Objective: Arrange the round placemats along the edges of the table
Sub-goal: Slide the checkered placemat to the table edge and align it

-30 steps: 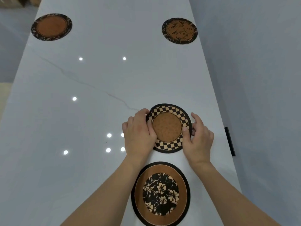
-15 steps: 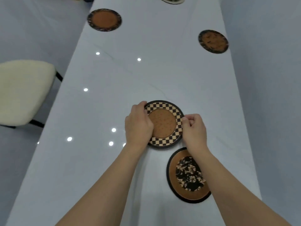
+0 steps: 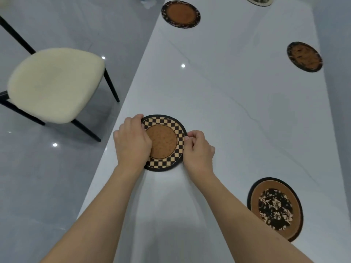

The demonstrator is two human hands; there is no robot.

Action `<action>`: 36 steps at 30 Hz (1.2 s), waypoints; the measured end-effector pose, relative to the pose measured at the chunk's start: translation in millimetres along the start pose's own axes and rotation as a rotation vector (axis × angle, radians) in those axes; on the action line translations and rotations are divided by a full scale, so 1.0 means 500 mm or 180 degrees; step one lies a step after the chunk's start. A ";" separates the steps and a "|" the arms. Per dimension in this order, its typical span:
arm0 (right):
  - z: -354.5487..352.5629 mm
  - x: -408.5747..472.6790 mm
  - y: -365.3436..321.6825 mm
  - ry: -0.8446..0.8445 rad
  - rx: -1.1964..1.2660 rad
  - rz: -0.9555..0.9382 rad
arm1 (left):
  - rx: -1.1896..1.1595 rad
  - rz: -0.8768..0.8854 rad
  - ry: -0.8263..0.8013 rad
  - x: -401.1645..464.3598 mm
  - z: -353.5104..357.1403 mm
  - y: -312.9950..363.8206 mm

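Observation:
A round checkered placemat with a brown cork centre lies near the left edge of the long white table. My left hand covers its left side and grips the rim. My right hand pinches its right rim. A brown placemat with a black floral centre lies at the near right edge. Another dark mat sits at the far right edge. A brown mat with a dark rim sits at the far left edge, and part of one more mat shows at the top.
A cream upholstered chair with black legs stands on the grey floor left of the table. The table's left edge runs just beside my left hand.
Both hands have carried the checkered placemat from the table's right side, beside the floral mat, over to the left edge. The view has swung left, bringing the chair into sight.

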State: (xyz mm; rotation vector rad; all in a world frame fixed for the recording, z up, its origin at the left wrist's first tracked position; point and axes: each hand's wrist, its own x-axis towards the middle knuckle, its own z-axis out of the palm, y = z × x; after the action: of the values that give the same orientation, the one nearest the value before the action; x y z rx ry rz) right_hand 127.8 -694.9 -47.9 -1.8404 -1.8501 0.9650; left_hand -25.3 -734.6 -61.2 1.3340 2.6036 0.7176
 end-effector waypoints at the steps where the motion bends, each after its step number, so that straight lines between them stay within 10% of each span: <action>1: 0.014 0.000 -0.009 0.0060 -0.0101 -0.0026 | 0.0075 0.0018 0.0009 0.008 -0.003 -0.012; 36: 0.083 -0.010 -0.019 0.0396 -0.0985 -0.0714 | -0.0275 -0.0334 -0.0240 0.050 -0.013 -0.093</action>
State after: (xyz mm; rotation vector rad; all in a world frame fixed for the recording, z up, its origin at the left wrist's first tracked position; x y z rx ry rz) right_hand 93.2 -707.9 -69.7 -1.7589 -2.1649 0.4982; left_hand -76.5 -740.0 -74.9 1.1679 2.5312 0.7392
